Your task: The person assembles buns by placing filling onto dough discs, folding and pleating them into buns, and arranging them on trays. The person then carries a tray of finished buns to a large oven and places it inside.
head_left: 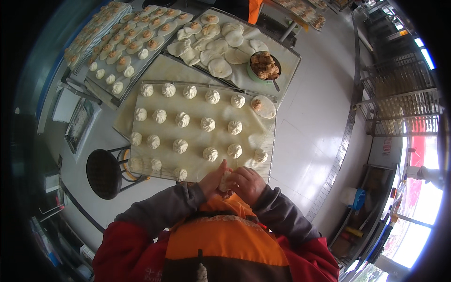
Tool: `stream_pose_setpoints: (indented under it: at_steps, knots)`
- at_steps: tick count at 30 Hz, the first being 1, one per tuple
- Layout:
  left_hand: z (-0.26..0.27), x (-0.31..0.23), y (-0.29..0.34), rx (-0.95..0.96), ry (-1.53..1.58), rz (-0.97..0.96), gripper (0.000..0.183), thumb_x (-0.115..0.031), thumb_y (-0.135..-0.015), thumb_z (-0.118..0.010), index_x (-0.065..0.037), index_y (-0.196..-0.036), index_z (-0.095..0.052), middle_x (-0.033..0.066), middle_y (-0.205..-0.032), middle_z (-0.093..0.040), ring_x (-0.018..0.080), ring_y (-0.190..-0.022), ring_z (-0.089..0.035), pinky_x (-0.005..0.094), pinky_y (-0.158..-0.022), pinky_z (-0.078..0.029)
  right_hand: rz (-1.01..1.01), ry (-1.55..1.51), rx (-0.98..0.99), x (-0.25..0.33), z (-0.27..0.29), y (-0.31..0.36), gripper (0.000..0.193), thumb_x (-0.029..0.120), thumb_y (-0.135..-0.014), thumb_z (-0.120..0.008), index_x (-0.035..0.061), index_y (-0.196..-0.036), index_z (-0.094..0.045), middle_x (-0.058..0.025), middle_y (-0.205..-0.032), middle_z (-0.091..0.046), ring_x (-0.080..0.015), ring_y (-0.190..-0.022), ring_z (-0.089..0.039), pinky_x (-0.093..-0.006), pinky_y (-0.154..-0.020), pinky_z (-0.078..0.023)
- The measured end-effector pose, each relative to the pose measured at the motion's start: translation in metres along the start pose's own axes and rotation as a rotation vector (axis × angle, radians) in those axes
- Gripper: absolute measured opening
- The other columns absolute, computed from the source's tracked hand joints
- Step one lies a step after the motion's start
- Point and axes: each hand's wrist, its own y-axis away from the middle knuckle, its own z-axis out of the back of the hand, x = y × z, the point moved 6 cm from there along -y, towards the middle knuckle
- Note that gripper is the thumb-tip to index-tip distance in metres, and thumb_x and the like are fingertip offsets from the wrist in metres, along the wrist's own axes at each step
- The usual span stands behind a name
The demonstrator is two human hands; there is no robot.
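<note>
on the tray (269,155) — pleated buns (182,119)

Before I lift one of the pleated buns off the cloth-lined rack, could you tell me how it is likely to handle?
Probably soft: a pleated bun looks like raw dough, so pinching could dent its folds. Its flat base on the cloth suggests it won't roll. It may cling slightly to the cloth.
</note>
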Motion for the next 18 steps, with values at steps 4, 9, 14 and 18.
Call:
stream_pose_setpoints:
  at_steps: [4,9,14,18]
  knots:
    - [-0.021,-0.023,-0.031,-0.130,0.167,-0.113,0.065,-0.066,-0.095,-0.030,-0.009,-0.118,-0.051,0.0057,-0.092,-0.064,0.0156,-0.078,-0.065,0.0286,-0.066,-0.053,-0.156,0.036,0.031,-0.035,0.007,0.013,0.067,0.021,-0.070,-0.080,0.0072,-0.127,-0.047,-0.0121,-0.126,-0.052,-0.0296,-0.094,-0.063,-0.0352,-0.079,-0.052]
    - [-0.021,-0.064,-0.087,-0.224,-0.146,-0.265,0.054,-0.048,-0.100,-0.042,-0.006,-0.134,-0.043,0.0081,-0.115,-0.060,0.0189,-0.104,-0.061,0.0328,-0.086,-0.049,-0.597,-0.332,-0.215,-0.147,0.030,0.042,0.055,0.004,-0.073,-0.077,0.0045,-0.123,-0.053,-0.0114,-0.116,-0.059,-0.0238,-0.106,-0.061,-0.0322,-0.086,-0.051]
    - [0.012,-0.126,-0.143,-0.610,-0.756,-0.781,0.039,-0.026,-0.094,-0.059,0.003,-0.119,-0.052,0.0143,-0.109,-0.063,0.0219,-0.096,-0.063,0.0324,-0.084,-0.050,-0.308,0.088,-0.289,-0.220,0.035,0.044,0.059,0.006,-0.068,-0.078,0.0085,-0.121,-0.054,-0.0143,-0.119,-0.057,-0.0334,-0.104,-0.059,-0.0377,-0.088,-0.051]
    - [0.027,-0.155,-0.200,-0.890,-1.057,-0.782,0.038,-0.023,-0.090,-0.062,0.002,-0.117,-0.054,0.0190,-0.107,-0.064,0.0301,-0.095,-0.063,0.0368,-0.083,-0.050,-0.373,0.195,-0.068,-0.248,0.020,0.048,0.052,0.013,-0.073,-0.073,0.0080,-0.121,-0.055,-0.0128,-0.125,-0.055,-0.0357,-0.109,-0.056,-0.0435,-0.094,-0.045]
